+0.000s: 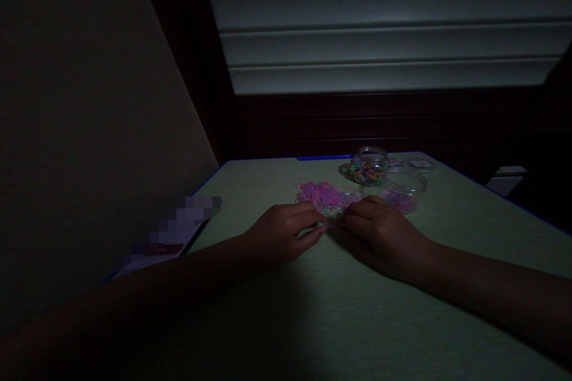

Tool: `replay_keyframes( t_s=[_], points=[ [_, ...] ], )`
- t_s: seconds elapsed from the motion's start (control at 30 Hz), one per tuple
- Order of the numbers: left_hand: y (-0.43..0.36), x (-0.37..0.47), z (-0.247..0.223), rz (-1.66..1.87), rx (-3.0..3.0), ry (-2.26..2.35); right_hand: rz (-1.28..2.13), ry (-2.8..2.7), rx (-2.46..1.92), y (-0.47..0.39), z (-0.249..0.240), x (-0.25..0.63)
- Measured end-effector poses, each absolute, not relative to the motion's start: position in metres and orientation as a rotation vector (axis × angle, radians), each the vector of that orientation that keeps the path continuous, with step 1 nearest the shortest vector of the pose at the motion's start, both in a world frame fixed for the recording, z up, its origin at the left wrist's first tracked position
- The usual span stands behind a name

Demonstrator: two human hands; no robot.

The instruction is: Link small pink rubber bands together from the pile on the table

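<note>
My left hand [288, 231] is pinched, its thumb and fingertips meeting on a small, thin, pale item [329, 225] too small to name. From the other side, my right hand [379, 235] pinches the same spot, its fingertips partly hidden by the hand. Just beyond both hands lies a loose pile of pink and purple thin pieces [324, 195], which look like small bands. Behind my right hand stands an open clear jar [404, 181] with more pink and purple pieces inside. The picture is dark.
A clear jar of multicoloured rings [369, 169] stands near the back edge of the green table [263, 181]. Beside it lies a clear round lid [419, 165]. A flat item, partly blurred out, rests at the left edge [179, 232]. Wall and shutter rise behind.
</note>
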State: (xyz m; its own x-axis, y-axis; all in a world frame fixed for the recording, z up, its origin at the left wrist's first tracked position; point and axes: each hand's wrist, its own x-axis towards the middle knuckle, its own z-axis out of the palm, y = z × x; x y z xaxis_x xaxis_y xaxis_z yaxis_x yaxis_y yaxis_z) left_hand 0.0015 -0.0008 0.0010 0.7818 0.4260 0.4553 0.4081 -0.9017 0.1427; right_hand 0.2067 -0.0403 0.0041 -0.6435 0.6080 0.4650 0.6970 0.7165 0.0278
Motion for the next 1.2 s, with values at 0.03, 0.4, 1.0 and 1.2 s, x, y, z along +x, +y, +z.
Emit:
replay_keyframes(
  t_s=[0.03, 0.4, 1.0, 1.2],
  points=[
    [-0.0012, 0.0015, 0.0015, 0.751, 2.927, 0.692, -0.284, -2.495, -1.004, -0.0404, 0.0041, 0.2068],
    [0.0010, 0.0014, 0.0015, 0.684, 2.950, 0.702, -0.320, -2.488, -0.988, -0.0401, 0.0034, 0.2078],
    [0.0008, 0.0007, 0.0010, 0.727, 2.940, 0.686, -0.350, -2.470, -0.961, -0.0394, 0.0013, 0.2086],
    [0.0022, 0.0002, -0.0004, 0.738, 2.940, 0.670, -0.362, -2.460, -0.953, -0.0392, 0.0021, 0.2095]
  ],
)
